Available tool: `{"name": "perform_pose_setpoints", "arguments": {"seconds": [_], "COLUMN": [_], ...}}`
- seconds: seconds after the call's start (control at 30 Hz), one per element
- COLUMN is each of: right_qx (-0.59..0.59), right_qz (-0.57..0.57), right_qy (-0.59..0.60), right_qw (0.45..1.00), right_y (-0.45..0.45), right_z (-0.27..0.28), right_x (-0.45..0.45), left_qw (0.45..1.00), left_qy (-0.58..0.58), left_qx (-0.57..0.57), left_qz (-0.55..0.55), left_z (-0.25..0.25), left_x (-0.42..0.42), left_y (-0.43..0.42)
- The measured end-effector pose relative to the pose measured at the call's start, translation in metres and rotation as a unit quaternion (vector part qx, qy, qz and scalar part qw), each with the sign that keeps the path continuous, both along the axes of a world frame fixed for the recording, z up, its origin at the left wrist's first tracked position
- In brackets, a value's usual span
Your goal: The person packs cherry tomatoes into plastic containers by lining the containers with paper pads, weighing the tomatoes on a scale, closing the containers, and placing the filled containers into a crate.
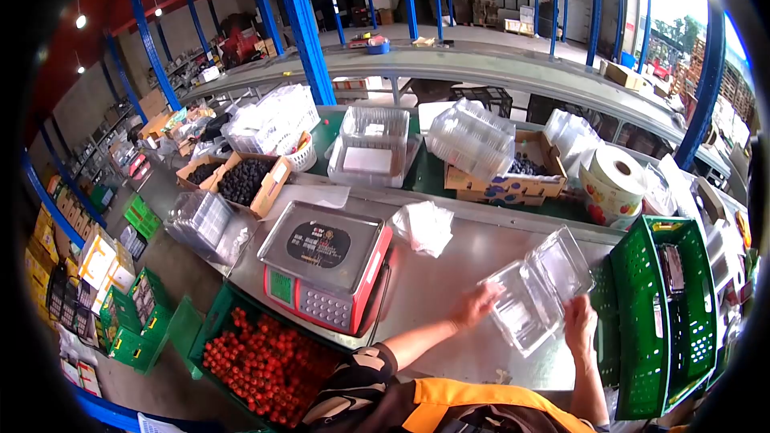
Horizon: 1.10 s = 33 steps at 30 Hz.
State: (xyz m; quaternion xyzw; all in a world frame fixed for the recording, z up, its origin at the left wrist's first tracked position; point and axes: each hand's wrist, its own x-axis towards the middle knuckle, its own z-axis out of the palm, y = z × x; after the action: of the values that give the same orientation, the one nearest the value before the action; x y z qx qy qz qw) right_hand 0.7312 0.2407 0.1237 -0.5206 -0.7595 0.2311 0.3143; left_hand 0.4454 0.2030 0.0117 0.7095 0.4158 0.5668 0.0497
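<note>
A clear plastic clamshell box point(524, 305) is held with its lid point(560, 263) swung up, over the steel worktop. My left hand point(479, 305) pinches the box's left edge. At the right side, near the lid's hinge, my right hand point(581, 325) has its fingers curled on the plastic. Nothing shows inside the box. To the left of my hands stands a red weighing scale point(321, 261) with a steel pan. A small stack of white sheets point(423, 228) lies between the scale and the box.
A green crate of cherry tomatoes point(261, 361) sits below the scale. Cartons of dark grapes point(249, 183), stacked clear boxes point(373, 144) and label rolls point(616, 180) line the back. On the right a tall green crate point(642, 313) stands close to my right hand.
</note>
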Motion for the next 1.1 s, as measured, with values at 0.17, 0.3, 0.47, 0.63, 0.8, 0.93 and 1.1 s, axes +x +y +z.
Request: {"name": "perform_pose_setpoints", "arguments": {"seconds": [0.17,0.3,0.47,0.63,0.8,0.93,1.1], "right_qx": [-0.097,-0.128,-0.096,-0.074,-0.065,-0.064,-0.060], "right_qz": [0.167,0.157,0.184,0.196,0.235,0.246,0.239], "right_qy": [-0.006,-0.043,-0.086,-0.108,-0.136,-0.157,-0.146], "right_qw": [0.981,0.978,0.974,0.972,0.960,0.954,0.958], "right_y": [-0.029,-0.038,-0.043,-0.043,-0.047,-0.046,-0.051], "right_z": [-0.011,-0.014,-0.020,-0.025,-0.025,-0.040,-0.043], "right_x": [-0.004,0.003,-0.004,-0.011,-0.010,-0.010,-0.009], "left_qw": [0.858,0.778,0.796,0.796,0.804,0.788,0.898], "left_qy": [-0.085,0.029,-0.205,-0.109,0.004,0.079,-0.188], "left_qx": [-0.148,-0.295,-0.337,-0.316,-0.417,-0.383,-0.176], "left_qz": [0.485,0.554,0.460,0.504,0.425,0.476,0.356], "left_z": [-0.056,-0.055,-0.067,-0.116,-0.045,-0.047,-0.007], "left_x": [-0.162,-0.199,-0.212,-0.242,-0.215,-0.220,-0.196], "left_y": [0.127,0.121,0.126,0.125,0.106,0.106,0.120]}}
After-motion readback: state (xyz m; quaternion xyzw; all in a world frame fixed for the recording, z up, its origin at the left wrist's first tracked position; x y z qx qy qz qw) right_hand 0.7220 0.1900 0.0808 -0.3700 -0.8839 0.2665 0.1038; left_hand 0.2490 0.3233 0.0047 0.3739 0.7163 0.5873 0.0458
